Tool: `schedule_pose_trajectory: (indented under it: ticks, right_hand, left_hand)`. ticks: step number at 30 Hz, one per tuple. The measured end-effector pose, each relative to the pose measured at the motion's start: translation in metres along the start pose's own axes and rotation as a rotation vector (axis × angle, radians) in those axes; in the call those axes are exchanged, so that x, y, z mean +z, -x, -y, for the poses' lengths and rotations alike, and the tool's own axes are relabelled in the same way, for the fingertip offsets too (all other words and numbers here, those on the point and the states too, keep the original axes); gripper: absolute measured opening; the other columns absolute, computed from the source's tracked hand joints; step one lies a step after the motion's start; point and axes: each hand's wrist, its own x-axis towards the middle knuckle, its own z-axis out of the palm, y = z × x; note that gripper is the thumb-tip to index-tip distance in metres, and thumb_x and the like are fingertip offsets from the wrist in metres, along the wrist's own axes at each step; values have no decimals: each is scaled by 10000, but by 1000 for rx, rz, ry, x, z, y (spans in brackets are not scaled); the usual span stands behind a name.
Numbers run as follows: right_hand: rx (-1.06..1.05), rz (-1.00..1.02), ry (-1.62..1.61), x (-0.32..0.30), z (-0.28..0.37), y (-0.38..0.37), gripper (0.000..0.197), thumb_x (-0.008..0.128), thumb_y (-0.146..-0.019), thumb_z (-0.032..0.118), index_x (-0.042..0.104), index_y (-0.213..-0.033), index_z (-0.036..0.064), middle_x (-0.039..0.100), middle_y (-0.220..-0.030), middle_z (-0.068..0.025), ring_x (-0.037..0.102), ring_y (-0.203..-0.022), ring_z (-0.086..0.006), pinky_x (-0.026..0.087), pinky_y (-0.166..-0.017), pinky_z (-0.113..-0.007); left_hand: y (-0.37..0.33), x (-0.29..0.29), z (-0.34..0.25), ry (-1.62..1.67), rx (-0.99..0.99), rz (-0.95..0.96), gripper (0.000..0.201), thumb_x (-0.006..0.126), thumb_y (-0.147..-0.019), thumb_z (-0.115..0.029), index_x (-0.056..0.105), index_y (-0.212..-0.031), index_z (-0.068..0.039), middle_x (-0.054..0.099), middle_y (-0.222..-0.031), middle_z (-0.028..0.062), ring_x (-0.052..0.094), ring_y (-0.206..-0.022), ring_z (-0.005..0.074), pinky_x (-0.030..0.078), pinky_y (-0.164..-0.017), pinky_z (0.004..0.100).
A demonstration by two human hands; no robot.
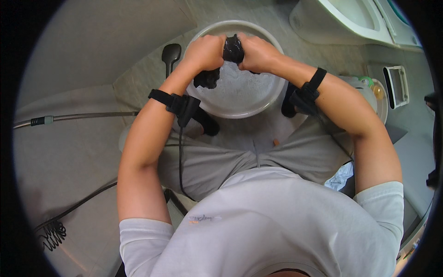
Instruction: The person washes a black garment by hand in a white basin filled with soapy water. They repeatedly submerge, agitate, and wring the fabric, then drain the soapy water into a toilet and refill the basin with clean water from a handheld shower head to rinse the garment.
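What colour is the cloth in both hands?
The cloth is black; the head view shows it.

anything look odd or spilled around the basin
No clear spill shows around the basin, where both hands grip the black cloth. One small oddity: an orange-brown bit between the trouser legs, standing out against the grey; I can't tell what it is.
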Motion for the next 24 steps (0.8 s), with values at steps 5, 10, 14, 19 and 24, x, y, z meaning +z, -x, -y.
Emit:
schedule_pose_trajectory:
  ticks: [5,10,14,19,24]
  right_hand:
    - [-86,-99,29,-11,-3,0,633,833,-637,132,548,-1192,28,691,-1040,-247,666,-989,-425,545,-839,-473]
    - [-115,-102,-171,-37,-8,-4,909,932,-641,329,510,-1372,-9,685,-1149,-250,664,-1100,-417,522,-968,-433]
    - [47,63,-962,-54,-19,-2,802,748,-857,514,508,-1399,-27,661,-1244,-210,663,-1150,-292,519,-999,-402]
    - [293,483,-1649,-49,-31,6,665,458,-996,578,562,-1386,49,647,-1275,-167,637,-1156,-253,511,-991,-391]
    - [169,1001,-1883,-43,-16,32,862,415,-945,755,504,-1420,41,622,-1253,-283,614,-1159,-422,577,-886,-483]
  left_hand:
    - [6,3,-1,110,16,-167,369,661,-750,-72,632,-1117,-101,717,-1024,189,662,-1004,426,533,-846,513]
    - [10,-2,1,87,95,-433,369,663,-763,-40,624,-1123,-114,705,-1089,120,660,-1020,382,542,-841,483]
    - [8,-8,7,94,217,-634,407,710,-747,-24,640,-1135,-123,689,-1090,81,652,-1001,340,544,-845,438]
    - [11,-14,10,193,273,-794,456,749,-700,-5,655,-1131,-120,690,-1072,64,650,-975,326,541,-845,416]
    - [12,-23,10,99,433,-909,481,753,-669,6,651,-1121,-123,691,-1063,40,648,-955,290,534,-824,398]
